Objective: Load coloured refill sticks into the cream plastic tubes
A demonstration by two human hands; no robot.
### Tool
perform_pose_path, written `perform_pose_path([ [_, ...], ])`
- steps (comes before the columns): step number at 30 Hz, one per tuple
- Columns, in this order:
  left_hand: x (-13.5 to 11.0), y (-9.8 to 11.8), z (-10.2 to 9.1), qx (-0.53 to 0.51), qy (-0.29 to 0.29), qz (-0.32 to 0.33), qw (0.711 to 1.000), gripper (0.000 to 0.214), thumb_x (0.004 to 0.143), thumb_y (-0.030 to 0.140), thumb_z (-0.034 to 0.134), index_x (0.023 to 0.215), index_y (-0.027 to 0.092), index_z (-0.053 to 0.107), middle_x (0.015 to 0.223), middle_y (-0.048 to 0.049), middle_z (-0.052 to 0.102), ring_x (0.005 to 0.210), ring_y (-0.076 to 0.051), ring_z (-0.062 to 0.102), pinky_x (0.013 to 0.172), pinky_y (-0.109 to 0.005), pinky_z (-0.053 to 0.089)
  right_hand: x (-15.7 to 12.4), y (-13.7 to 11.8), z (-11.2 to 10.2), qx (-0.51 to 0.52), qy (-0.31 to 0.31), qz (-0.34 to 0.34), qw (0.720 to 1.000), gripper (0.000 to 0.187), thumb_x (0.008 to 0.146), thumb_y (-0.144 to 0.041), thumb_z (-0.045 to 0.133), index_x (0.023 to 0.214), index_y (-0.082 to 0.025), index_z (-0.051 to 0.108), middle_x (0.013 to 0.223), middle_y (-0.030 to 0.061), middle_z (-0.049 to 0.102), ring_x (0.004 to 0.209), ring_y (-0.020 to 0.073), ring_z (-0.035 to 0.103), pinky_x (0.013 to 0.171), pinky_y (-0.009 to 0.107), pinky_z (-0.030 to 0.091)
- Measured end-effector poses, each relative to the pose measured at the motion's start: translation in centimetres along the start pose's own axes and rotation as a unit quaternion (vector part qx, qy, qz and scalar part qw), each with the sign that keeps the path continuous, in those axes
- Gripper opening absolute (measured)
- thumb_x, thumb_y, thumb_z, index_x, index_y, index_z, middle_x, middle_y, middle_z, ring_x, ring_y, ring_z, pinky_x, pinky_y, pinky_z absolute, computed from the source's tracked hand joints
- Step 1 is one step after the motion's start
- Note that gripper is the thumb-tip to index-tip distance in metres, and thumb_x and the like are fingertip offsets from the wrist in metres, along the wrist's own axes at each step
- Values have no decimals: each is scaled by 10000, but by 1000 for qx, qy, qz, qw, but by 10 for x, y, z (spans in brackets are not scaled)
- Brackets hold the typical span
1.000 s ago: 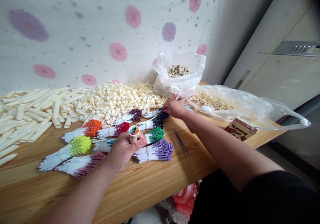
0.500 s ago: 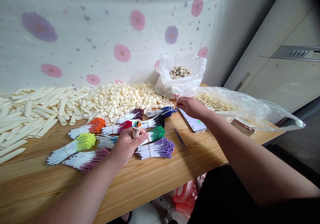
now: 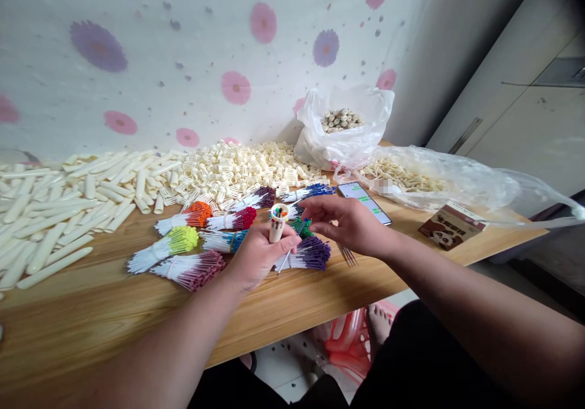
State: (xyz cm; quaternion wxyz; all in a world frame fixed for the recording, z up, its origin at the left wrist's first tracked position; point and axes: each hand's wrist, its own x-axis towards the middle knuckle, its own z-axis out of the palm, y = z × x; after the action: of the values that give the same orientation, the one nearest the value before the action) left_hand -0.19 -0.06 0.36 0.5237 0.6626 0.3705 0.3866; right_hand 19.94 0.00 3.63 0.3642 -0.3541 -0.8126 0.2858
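My left hand (image 3: 262,253) is closed around an upright cream pen part (image 3: 277,223), whose open top shows several coloured tips inside. A thin white stick (image 3: 283,264) slants below that hand. Just right of the pen part is my right hand (image 3: 342,223), its fingers bent together on what looks like a thin pen refill, mostly hidden. Around the hands lie banded bundles of white refills with coloured ends: purple (image 3: 313,255), green (image 3: 302,227), blue (image 3: 320,191), light blue (image 3: 223,241), red (image 3: 233,219), dark maroon (image 3: 260,198), orange (image 3: 194,215), yellow (image 3: 167,247) and pink (image 3: 194,269).
Long cream barrels (image 3: 50,238) and short slotted cream parts (image 3: 247,165) are heaped along the back. Right of them stand a white bag (image 3: 342,144) of parts, a clear bag (image 3: 457,177), a phone (image 3: 365,203) and a small brown box (image 3: 450,226). The wooden table's front edge (image 3: 292,333) is near me.
My right hand has come back from the blue bundle, moving toward the pen part in my left hand. The view has shifted, so the table's things appear farther right.
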Motion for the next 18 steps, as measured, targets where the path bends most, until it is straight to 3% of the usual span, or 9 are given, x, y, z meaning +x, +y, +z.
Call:
perform_pose_path([
  [4, 1, -4, -3, -32, -11, 4, 999, 257, 768, 355, 654, 617, 151, 609, 589, 19, 576, 482, -66, 398, 488, -223, 311, -3, 6, 1, 62, 26, 30, 997, 240, 820, -183, 587, 1052, -150, 638, 935, 55, 696, 829, 137, 647, 747, 275, 530],
  [7, 0, -6, -4, -42, -23, 10, 999, 246, 779, 364, 648, 652, 155, 624, 602, 15, 589, 492, -69, 421, 501, -226, 331, -2, 3, 2, 85, 26, 33, 996, 204, 821, -207, 596, 1004, -150, 666, 851, 41, 702, 773, 127, 647, 711, 260, 527],
  [11, -1, -6, -7, -25, -61, 27, 997, 244, 792, 367, 640, 681, 151, 640, 647, -7, 616, 517, -80, 466, 517, -232, 369, -1, -2, 6, 174, -20, 14, 984, 110, 812, -239, 636, 858, -144, 667, 775, 28, 687, 699, 100, 623, 662, 222, 505],
  [14, -1, -5, -8, -1, -94, 43, 995, 259, 801, 377, 630, 684, 147, 644, 643, -13, 610, 550, -96, 496, 545, -240, 394, -2, -5, 9, 178, -46, 8, 983, 102, 818, -233, 633, 800, -133, 631, 733, 23, 653, 666, 90, 586, 623, 212, 479],
  [16, 0, -5, -8, 26, -77, 62, 995, 257, 798, 389, 634, 711, 148, 654, 648, -15, 611, 590, -113, 521, 578, -251, 409, -3, -9, 7, 155, -34, 8, 987, 111, 828, -235, 619, 793, -130, 614, 720, 24, 633, 642, 91, 567, 590, 215, 465],
  [18, 2, -6, -9, 53, -16, 93, 994, 238, 782, 391, 657, 760, 155, 663, 692, -18, 621, 657, -133, 549, 623, -261, 419, -5, -18, -1, 115, 4, -3, 993, 119, 829, -243, 621, 782, -134, 608, 736, 36, 635, 659, 106, 578, 589, 230, 471],
])
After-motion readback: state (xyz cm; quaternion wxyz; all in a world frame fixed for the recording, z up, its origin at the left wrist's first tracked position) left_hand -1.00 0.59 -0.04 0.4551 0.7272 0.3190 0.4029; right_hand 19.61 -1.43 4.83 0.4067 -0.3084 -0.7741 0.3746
